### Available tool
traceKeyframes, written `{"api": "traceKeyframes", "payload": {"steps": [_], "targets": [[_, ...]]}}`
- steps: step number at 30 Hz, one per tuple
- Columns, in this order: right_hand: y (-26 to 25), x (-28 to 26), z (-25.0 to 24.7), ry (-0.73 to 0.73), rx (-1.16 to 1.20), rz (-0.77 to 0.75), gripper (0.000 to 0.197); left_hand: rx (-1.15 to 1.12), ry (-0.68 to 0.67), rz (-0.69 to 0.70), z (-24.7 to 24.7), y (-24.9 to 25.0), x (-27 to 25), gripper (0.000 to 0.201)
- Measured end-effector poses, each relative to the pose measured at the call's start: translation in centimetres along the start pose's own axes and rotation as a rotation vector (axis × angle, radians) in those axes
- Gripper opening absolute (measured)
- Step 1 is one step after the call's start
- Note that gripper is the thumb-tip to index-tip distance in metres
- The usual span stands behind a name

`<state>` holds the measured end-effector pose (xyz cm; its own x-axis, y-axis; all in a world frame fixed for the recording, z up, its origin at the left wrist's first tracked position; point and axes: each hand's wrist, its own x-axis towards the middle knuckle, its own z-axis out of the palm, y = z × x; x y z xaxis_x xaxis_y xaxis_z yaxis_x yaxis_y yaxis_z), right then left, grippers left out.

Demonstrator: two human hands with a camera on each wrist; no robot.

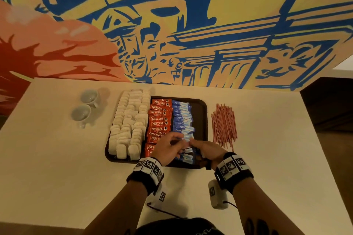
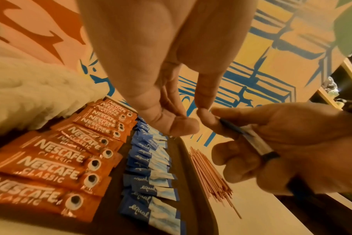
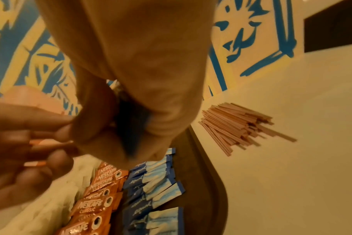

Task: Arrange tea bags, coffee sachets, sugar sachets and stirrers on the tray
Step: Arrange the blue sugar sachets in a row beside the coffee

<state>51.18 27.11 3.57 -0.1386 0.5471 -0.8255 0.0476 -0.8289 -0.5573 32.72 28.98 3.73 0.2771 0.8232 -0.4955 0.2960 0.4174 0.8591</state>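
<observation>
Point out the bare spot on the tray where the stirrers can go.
Free: the dark strip of tray between the blue sugar sachets and its right rim. Crowded: tea bags and coffee sachets fill the rest. Stirrers lie on the table.

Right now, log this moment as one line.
left hand: open, reaching | right hand: holds sugar sachets | tray: tea, coffee, sugar rows | stirrers: off tray, on table

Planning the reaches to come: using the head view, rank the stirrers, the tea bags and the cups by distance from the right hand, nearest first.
1. Stirrers: on the table just right of the tray, closest to the right hand.
2. Tea bags: filling the tray's left side, past the coffee sachets.
3. Cups: two at the far left of the table, off the tray.
</observation>
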Motion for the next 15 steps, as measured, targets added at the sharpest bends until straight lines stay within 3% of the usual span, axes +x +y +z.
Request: {"api": "traceKeyframes", "payload": {"steps": [4, 10, 12, 15], "targets": [[0.8, 1.5, 0.7, 0.018, 0.201, -0.002, 0.049, -0.231, -0.117, -0.16, 0.3, 0.2, -0.6, 0.04], [1.5, 2.6, 2.1, 0.006, 0.315, -0.046, 0.03, -0.309, -0.061, -0.175, 0.5, -0.7, 0.5, 0.054], [1.6, 3.1, 1.6, 0.074, 0.304, -0.076, 0.026, -0.285, -0.008, -0.194, 0.2, -1.2, 0.9, 0.049], [2.1, 3.6, 0.3, 0.193, 0.226, -0.058, 0.042, -0.129, 0.02, -0.217, -0.7, -2.2, 1.7, 0.026]]}}
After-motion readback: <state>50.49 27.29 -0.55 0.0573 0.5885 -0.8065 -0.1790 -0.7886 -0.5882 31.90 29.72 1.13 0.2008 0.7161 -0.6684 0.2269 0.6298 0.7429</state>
